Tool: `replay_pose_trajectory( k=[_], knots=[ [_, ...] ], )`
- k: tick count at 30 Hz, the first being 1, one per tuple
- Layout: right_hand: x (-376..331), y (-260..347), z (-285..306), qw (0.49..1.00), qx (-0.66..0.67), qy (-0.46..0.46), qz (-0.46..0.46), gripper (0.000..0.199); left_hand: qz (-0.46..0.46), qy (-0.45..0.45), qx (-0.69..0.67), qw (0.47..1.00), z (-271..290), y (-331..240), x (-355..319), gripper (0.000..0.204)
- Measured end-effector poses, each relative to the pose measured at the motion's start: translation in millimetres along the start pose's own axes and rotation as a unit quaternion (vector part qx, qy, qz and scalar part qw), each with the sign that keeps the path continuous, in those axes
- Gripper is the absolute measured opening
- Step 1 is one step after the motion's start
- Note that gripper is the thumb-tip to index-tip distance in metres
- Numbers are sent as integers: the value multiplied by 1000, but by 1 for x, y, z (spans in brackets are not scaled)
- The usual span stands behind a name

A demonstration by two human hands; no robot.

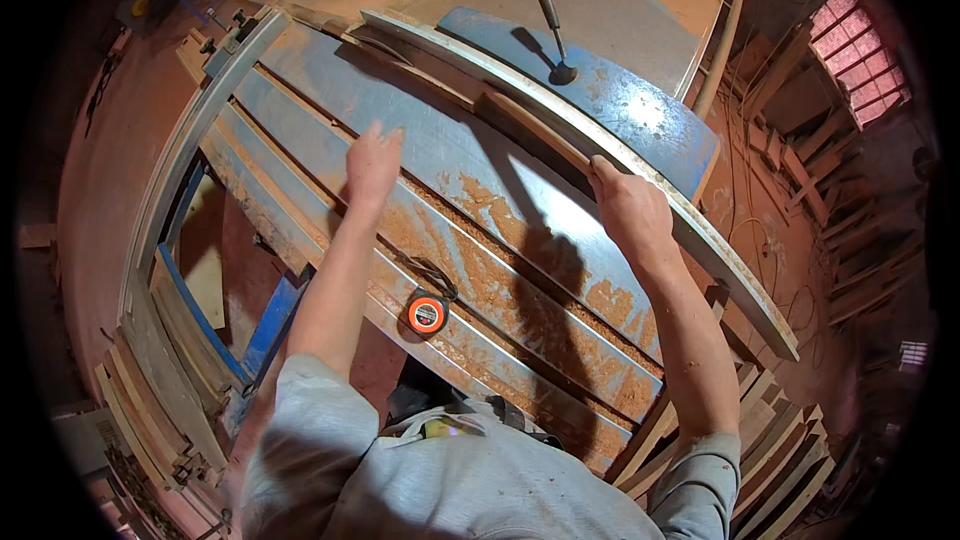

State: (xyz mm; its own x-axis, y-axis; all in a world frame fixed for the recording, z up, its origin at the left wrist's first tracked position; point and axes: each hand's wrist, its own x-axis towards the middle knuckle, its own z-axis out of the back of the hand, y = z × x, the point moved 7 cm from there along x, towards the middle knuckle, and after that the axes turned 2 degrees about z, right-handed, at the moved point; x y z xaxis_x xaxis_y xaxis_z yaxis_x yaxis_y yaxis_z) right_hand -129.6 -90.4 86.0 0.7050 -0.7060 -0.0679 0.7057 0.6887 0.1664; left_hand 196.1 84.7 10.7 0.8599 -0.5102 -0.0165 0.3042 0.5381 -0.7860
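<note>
My right hand [635, 208] is closed on the near end of a narrow wooden strip [535, 128], which lies along the long metal fence [600, 125]. Over the metal saw table [420, 110], my left hand [373, 168] holds nothing; its thumb and forefinger stand a little apart and the other fingers are mostly hidden. Another thin wooden piece [440, 88] runs along the fence farther to the left. An orange and black tape measure [427, 313] sits near the table's front edge, with a dark strap [425, 265] beside it.
Sawdust [430, 230] coats the grooved table. Beyond the fence, a dark-handled tool [556, 35] stands on a blue plate [610, 90]. A curved metal rail [165, 180] with a clamp [228, 45] crosses the left side. Wood pieces are stacked at lower left [150, 410] and right [780, 440].
</note>
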Motion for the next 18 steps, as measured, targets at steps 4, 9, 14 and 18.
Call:
replay_pose_trajectory(
  k=[4,9,14,18],
  knots=[
    [6,12,3,1000,10,11,-8,27,-19,-111,39,993,68,82,5,46],
    [13,16,2,1000,10,8,-2,28,37,-126,140,981,135,122,-27,38],
    [20,23,0,1000,1,2,9,28,162,-103,209,959,169,159,-59,53],
    [26,29,-3,1000,2,-15,27,21,106,-148,298,937,165,162,-75,73]
  ],
)
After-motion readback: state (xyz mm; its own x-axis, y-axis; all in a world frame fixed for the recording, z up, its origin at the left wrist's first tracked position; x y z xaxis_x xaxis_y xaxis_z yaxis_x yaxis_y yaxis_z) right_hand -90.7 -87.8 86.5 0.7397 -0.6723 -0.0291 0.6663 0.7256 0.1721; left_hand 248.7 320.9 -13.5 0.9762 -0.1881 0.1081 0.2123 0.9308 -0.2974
